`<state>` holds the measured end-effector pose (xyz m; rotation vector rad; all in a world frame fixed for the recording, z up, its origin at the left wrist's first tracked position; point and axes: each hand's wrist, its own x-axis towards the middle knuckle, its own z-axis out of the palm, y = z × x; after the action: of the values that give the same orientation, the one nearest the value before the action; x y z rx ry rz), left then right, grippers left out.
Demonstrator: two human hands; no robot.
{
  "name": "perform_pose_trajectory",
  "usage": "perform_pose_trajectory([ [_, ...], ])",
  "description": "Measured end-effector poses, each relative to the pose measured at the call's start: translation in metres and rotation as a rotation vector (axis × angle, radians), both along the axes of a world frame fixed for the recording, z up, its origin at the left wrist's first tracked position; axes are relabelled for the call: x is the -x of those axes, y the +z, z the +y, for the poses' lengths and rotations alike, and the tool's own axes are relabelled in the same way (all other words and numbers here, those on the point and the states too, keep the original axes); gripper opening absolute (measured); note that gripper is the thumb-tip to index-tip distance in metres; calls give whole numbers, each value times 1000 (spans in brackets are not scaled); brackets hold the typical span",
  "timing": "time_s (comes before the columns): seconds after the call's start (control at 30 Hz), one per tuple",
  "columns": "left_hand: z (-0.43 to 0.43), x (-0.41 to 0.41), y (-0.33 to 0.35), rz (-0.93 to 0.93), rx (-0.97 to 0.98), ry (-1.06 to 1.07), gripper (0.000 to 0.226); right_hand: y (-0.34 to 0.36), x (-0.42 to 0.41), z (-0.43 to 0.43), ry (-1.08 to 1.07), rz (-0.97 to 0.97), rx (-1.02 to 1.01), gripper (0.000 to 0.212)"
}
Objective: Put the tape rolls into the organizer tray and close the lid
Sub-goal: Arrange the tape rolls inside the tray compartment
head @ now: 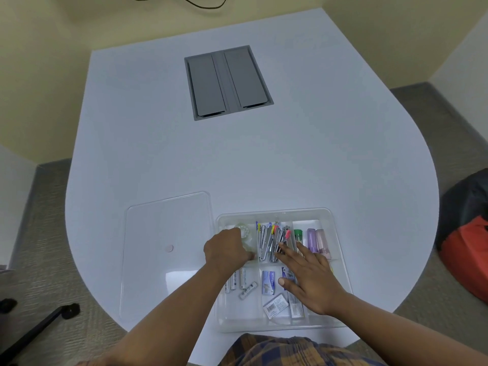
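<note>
A clear plastic organizer tray (335, 228) sits at the near edge of the white table. Its clear lid (163, 233) lies flat on the table to the left. A clear tape roll (244, 231) rests in the tray's far-left compartment. My left hand (227, 250) is curled over that compartment, just in front of the roll; whether it grips another roll is hidden. My right hand (309, 278) lies flat with fingers spread over the tray's middle and near-right compartments, holding nothing.
The tray also holds staplers (269, 241), batteries (243, 282), staple boxes (274, 305) and coloured tubes (317, 240). A grey cable hatch (228, 81) is set into the table's far half. A red and black bag (467, 247) lies on the floor at right.
</note>
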<state>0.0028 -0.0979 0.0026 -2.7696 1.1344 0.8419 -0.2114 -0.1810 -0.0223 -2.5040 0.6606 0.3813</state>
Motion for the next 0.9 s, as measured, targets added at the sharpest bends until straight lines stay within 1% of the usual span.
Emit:
perform_pose_trajectory([
  [0.1,0,-2,0,21,-4,19,45,1,0,0,2,3,-2,61],
  [0.13,1,-3,0,45,11,45,39,1,0,-1,2,3,-3,61],
  [0.23,6,-9,-2,86,40,107,13,1,0,0,1,6,0,62],
  [0.27,8,-11,-4,99,24,124,10,1,0,0,2,9,3,62],
  [0.33,10,-13,-7,158,2,156,19,1,0,0,2,5,0,63],
  [0.4,10,-12,-11,236,21,163,32,1,0,0,0,-5,-8,62],
  [0.43,11,-10,-14,260,39,167,33,0,0,-1,4,-4,-6,62],
  [0.47,12,-9,-16,264,62,173,30,0,1,-1,6,-2,-3,62],
  [0.57,16,-5,-20,231,119,214,10,1,0,0,1,-7,-4,62],
  [0.6,17,-4,-20,224,129,226,7,1,0,0,0,-4,-7,61],
  [0.67,17,-2,-18,221,140,224,10,1,0,0,1,1,-8,61],
  [0.83,13,0,-12,195,86,199,8,1,0,0,-4,-7,-12,60],
  [0.9,12,0,-10,201,73,200,12,1,0,0,1,4,-7,60],
])
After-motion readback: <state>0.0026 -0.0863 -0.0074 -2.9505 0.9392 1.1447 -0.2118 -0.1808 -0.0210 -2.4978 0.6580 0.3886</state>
